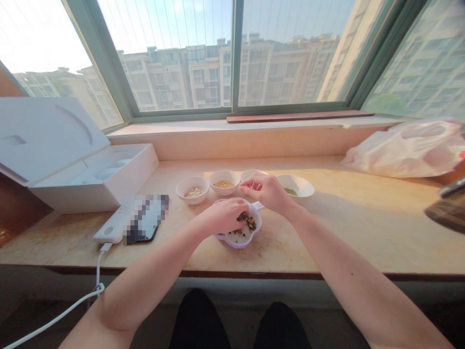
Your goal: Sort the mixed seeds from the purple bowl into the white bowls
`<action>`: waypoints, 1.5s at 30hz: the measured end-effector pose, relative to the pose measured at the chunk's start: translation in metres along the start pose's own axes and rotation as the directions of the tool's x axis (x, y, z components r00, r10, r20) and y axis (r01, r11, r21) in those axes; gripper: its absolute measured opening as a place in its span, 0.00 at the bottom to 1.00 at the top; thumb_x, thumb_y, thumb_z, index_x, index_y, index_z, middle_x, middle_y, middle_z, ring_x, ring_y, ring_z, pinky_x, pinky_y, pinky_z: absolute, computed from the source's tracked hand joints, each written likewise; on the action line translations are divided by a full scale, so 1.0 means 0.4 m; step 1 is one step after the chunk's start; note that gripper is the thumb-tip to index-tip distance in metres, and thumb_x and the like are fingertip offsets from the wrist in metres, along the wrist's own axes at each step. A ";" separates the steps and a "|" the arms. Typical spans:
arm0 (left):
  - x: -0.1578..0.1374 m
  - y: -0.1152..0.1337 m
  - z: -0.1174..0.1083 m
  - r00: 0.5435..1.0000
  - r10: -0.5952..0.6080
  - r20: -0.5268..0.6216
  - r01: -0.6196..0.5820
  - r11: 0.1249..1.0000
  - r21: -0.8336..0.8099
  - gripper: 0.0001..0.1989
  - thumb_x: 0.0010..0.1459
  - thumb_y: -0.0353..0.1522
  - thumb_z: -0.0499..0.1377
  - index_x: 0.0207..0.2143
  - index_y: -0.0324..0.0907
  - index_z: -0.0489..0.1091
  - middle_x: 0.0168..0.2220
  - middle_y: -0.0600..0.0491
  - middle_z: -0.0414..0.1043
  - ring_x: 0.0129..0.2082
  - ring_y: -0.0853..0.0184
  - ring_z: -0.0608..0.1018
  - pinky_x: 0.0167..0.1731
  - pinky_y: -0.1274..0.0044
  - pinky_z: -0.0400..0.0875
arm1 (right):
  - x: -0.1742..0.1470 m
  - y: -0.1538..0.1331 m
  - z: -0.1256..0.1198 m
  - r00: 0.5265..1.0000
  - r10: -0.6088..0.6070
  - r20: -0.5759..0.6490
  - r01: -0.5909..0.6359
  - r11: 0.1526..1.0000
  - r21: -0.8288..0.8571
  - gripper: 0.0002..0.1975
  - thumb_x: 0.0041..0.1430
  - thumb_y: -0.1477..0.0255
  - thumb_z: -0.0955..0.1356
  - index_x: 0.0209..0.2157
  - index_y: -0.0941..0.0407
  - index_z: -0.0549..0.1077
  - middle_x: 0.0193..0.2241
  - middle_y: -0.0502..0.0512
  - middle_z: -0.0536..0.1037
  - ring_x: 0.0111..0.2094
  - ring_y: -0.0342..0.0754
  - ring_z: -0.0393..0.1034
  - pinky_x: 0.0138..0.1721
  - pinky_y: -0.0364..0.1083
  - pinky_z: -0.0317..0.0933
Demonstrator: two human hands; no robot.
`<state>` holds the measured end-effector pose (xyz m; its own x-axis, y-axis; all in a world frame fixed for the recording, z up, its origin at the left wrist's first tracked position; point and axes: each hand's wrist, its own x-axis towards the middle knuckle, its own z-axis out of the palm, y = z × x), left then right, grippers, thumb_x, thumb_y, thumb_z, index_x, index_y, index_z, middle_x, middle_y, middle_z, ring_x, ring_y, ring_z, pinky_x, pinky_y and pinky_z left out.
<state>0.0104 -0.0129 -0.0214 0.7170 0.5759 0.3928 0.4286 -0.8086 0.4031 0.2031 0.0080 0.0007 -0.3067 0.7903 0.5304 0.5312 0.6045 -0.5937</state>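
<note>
My left hand (225,216) reaches over a purple-rimmed, lobed bowl (240,245) near the counter's front edge. Its fingers curl down round some dark, dried-looking pieces (242,216), partly hidden by the hand. More dark and brown bits (250,223) lie in that bowl. Behind it, my right hand (267,191) hovers at a white bowl (254,172), with thumb and fingers drawn together. Whatever they pinch is too small to make out, and the hand hides most of this bowl's inside.
White bowls hold pale flakes (194,192), yellow grains (224,184) and small green beans (290,191). A white box (123,179), a power bank (112,225) and a phone (148,220) are at left. A plastic bag (407,148) and a dark shiny object (448,208) are at right.
</note>
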 end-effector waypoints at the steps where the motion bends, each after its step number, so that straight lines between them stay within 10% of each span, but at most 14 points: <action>1: 0.002 -0.004 0.001 1.000 -0.015 0.012 0.015 1.000 -0.020 0.07 0.50 0.24 0.64 0.27 0.45 0.73 0.33 0.52 0.76 0.31 0.62 0.75 0.34 0.72 0.72 | 0.000 0.000 0.000 1.000 -0.002 -0.002 0.002 1.000 0.000 0.09 0.59 0.65 0.72 0.32 0.54 0.83 0.30 0.53 0.79 0.28 0.45 0.66 0.32 0.46 0.63; 9: 0.007 -0.018 -0.007 0.991 -0.133 0.033 0.137 0.951 -0.278 0.15 0.48 0.17 0.59 0.29 0.45 0.76 0.36 0.52 0.80 0.35 0.59 0.77 0.42 0.70 0.74 | 0.001 -0.001 0.002 1.000 -0.001 -0.012 0.001 1.000 -0.005 0.11 0.60 0.63 0.72 0.31 0.55 0.83 0.30 0.54 0.79 0.27 0.45 0.66 0.32 0.47 0.64; 31: 0.016 0.007 -0.043 0.999 -0.025 0.047 0.032 0.988 -0.151 0.19 0.57 0.19 0.54 0.41 0.45 0.78 0.42 0.50 0.76 0.41 0.61 0.78 0.46 0.72 0.70 | 0.008 0.010 -0.031 0.995 0.015 -0.099 -0.030 0.987 -0.155 0.09 0.61 0.66 0.70 0.35 0.54 0.83 0.34 0.55 0.82 0.29 0.46 0.70 0.35 0.47 0.64; 37: 0.016 0.018 -0.050 1.000 -0.009 0.006 0.009 0.998 -0.069 0.19 0.61 0.19 0.53 0.45 0.46 0.77 0.43 0.50 0.75 0.44 0.62 0.78 0.49 0.72 0.70 | 0.013 0.037 -0.109 0.932 0.262 -0.249 -0.356 0.787 -0.503 0.11 0.60 0.67 0.68 0.35 0.53 0.83 0.35 0.59 0.84 0.36 0.54 0.75 0.38 0.49 0.64; 45: 0.014 0.027 -0.053 0.994 0.017 -0.112 -0.029 0.995 -0.099 0.19 0.62 0.19 0.55 0.48 0.46 0.75 0.45 0.51 0.74 0.41 0.68 0.79 0.47 0.75 0.73 | 0.007 0.077 -0.161 0.702 0.681 -0.207 -0.607 0.420 -0.675 0.13 0.56 0.71 0.67 0.38 0.57 0.83 0.35 0.68 0.83 0.37 0.59 0.78 0.34 0.50 0.63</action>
<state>0.0073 -0.0158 0.0026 0.6581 0.5716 0.4901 0.3513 -0.8088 0.4716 0.2697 0.0226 0.0229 0.3098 0.9462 0.0929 0.9423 -0.2925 -0.1630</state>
